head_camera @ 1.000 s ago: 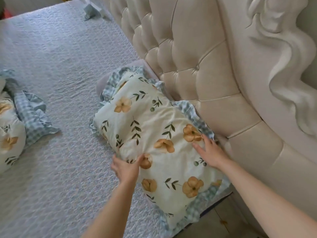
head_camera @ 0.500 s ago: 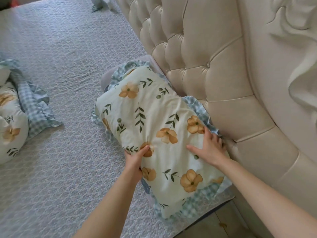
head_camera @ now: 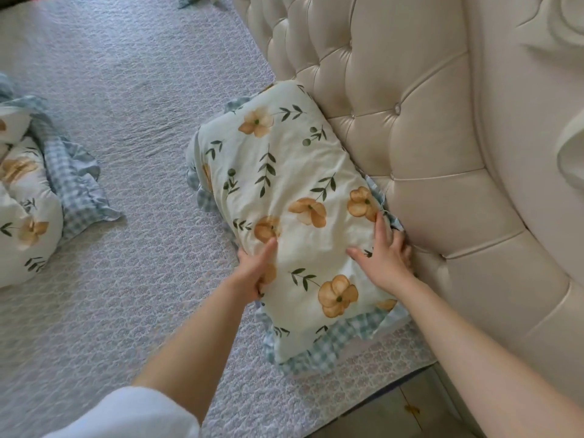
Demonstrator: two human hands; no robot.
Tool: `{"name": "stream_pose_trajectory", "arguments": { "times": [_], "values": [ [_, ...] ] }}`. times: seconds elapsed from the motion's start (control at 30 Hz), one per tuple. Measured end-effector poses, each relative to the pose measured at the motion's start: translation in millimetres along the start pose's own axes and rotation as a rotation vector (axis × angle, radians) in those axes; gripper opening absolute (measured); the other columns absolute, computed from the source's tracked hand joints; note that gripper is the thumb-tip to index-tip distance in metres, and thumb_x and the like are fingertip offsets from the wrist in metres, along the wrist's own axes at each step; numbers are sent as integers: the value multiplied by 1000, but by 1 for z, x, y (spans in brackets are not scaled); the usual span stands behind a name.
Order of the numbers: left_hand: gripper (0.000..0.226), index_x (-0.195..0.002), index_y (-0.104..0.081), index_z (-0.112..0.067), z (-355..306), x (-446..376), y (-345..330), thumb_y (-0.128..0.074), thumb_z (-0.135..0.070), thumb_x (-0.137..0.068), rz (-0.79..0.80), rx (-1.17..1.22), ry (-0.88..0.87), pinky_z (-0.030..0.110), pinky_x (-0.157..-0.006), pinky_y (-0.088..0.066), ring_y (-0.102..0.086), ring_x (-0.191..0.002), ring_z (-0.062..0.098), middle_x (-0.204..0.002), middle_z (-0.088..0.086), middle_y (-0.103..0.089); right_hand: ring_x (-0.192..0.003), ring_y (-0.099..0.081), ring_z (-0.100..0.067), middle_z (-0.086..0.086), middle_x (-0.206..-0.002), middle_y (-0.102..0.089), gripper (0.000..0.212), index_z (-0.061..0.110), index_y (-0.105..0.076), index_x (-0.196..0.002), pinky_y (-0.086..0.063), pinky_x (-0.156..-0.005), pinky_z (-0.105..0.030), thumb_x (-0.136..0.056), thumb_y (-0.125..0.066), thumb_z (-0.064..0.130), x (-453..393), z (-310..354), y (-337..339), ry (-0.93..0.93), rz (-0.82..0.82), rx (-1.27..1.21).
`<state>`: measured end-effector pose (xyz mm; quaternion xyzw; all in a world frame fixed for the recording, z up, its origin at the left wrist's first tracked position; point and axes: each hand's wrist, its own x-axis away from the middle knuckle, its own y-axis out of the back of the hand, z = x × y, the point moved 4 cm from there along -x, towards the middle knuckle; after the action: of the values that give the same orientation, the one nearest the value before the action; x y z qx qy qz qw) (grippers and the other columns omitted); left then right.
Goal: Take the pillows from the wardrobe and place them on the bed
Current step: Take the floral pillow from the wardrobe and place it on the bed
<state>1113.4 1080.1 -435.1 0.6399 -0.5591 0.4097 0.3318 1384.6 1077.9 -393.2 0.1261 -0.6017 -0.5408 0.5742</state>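
Observation:
A cream pillow [head_camera: 284, 184] with orange flowers, green leaves and a blue checked frill lies on the grey quilted bed [head_camera: 132, 128], pressed against the padded headboard. My left hand [head_camera: 256, 270] grips its near left edge, thumb on top and fingers underneath. My right hand [head_camera: 384, 254] lies flat on the pillow's right side, fingers spread, fingertips tucked between pillow and headboard. A second pillow [head_camera: 28, 197] of the same print lies at the bed's left edge, partly out of frame.
The cream tufted headboard [head_camera: 410, 137] runs along the right. The bed's near edge and a strip of wooden floor [head_camera: 404, 409] show at the bottom right. A bit of blue cloth [head_camera: 192, 0] lies at the far end of the bed.
The pillow has been pushed up and tighter against the headboard. My left hand has gone from resting on it to gripping its edge; my right hand slid toward the headboard gap.

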Motion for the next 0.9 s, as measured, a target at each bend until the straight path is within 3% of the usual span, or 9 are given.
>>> {"name": "stream_pose_trajectory", "arguments": {
  "times": [0.1,0.23,0.43,0.6,0.7,0.9],
  "values": [
    [114,-147,-2,-32,32,12,-3,-83,-50,-69,59,-107,51,62,-90,-51,-51,-120,36,-143,11,-39,-137,-13,-46,-9,-156,-1,97,42,20,-144,-29,-103,-57,-81,-48,69,0,1,1,14,-22,0],
    [111,-144,-12,-27,51,21,-6,-85,-52,-64,35,-165,46,52,-83,-53,-54,-113,30,-133,7,-46,-135,-20,-43,-9,-157,-2,93,38,14,-148,-31,-103,-55,-84,-47,65,7,4,4,31,-75,2],
    [117,-150,-18,-4,52,23,0,-76,-65,-68,-82,-383,-62,53,-107,-42,-46,-132,36,-149,16,-42,-142,-12,-38,-11,-158,-2,91,32,9,-150,-29,-107,-57,-86,-47,64,23,4,3,63,-112,8],
    [87,-145,-37,-11,57,42,2,-70,-57,-79,-6,-350,-120,53,-100,-48,-54,-124,32,-140,10,-53,-145,-5,-37,-19,-159,0,92,14,9,-151,-23,-113,-54,-90,-45,57,32,2,1,23,-96,39],
    [59,-139,-45,-11,69,53,11,-65,-38,-91,35,-317,-96,38,-80,-55,-62,-108,25,-130,9,-60,-145,-5,-38,-22,-159,0,90,6,7,-151,-20,-114,-50,-93,-46,50,44,2,1,23,-94,62],
    [47,-141,-44,-12,78,107,41,-57,-17,-97,-95,-188,-229,29,-69,-54,-69,-92,23,-114,9,-67,-146,-8,-32,-16,-160,-7,78,13,-3,-152,-20,-115,-48,-95,-42,47,97,10,-1,161,-68,-54]
  ]
}}
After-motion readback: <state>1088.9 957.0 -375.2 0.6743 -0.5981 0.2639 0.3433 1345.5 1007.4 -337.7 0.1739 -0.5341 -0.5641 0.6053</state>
